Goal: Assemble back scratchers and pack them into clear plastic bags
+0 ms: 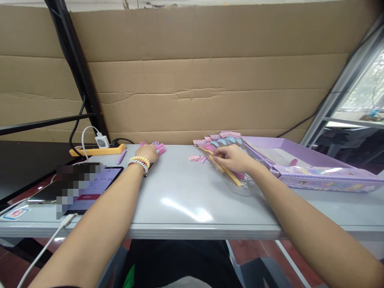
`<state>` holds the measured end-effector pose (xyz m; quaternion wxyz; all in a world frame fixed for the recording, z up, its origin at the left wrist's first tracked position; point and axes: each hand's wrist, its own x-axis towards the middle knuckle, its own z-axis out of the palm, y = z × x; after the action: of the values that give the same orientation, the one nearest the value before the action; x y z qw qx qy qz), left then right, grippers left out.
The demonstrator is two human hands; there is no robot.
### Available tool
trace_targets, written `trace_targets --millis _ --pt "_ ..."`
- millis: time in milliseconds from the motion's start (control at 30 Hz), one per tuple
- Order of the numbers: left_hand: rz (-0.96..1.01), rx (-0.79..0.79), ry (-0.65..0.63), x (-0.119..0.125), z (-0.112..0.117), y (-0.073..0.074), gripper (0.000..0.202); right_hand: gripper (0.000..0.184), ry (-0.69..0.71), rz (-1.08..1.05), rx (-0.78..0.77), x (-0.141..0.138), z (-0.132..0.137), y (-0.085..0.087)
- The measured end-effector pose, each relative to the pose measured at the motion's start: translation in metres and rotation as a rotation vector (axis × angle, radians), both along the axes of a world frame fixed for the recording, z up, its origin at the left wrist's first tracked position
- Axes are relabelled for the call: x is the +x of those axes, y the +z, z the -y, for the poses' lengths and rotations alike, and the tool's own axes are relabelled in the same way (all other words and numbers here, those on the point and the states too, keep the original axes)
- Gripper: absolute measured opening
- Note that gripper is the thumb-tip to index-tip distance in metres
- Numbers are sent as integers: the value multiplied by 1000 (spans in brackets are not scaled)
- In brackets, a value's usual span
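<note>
My left hand [146,152], with beaded bracelets on the wrist, lies curled over a small pile of pink items [159,147] at the back of the grey table [180,200]. My right hand [232,157] rests on a fanned row of clear packets [220,141] with pink header cards and yellow sticks inside, its fingers pinching at one of them. Two small pink cards [196,158] lie loose just left of the packets.
A shallow purple box [315,176] sits at the right. A phone [93,190] showing a timer, a second device and white cables lie at the left. A yellow power strip [99,151] and a purple pen [121,157] are at the back left. A cardboard wall stands behind.
</note>
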<state>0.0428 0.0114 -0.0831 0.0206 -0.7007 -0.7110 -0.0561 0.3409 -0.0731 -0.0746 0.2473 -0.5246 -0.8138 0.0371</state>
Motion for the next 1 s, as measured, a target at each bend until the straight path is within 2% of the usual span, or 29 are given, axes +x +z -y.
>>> trace_targets --millis 133,333,533,667,767,867,933,1000 --pt "2 139 -101 11 6 2 43 19 13 7 -11 0 -1 0" --pt "89 360 -182 29 17 6 25 17 21 -4 -29 0 -1 -1" --pt "287 371 -497 43 28 5 13 15 30 -13 -35 -1 0 -1" --pt "299 421 -606 51 34 3 16 15 45 -14 -28 -1 0 -1" --pt "271 447 -614 53 34 2 16 15 41 -15 -37 0 -1 -2" --pt "238 441 -568 50 31 4 14 15 38 -7 -41 0 -3 -3" --pt "219 396 -483 45 29 6 14 15 40 4 -35 0 -3 -3" --pt "183 336 -337 38 25 7 14 15 41 12 -32 1 -3 -3"
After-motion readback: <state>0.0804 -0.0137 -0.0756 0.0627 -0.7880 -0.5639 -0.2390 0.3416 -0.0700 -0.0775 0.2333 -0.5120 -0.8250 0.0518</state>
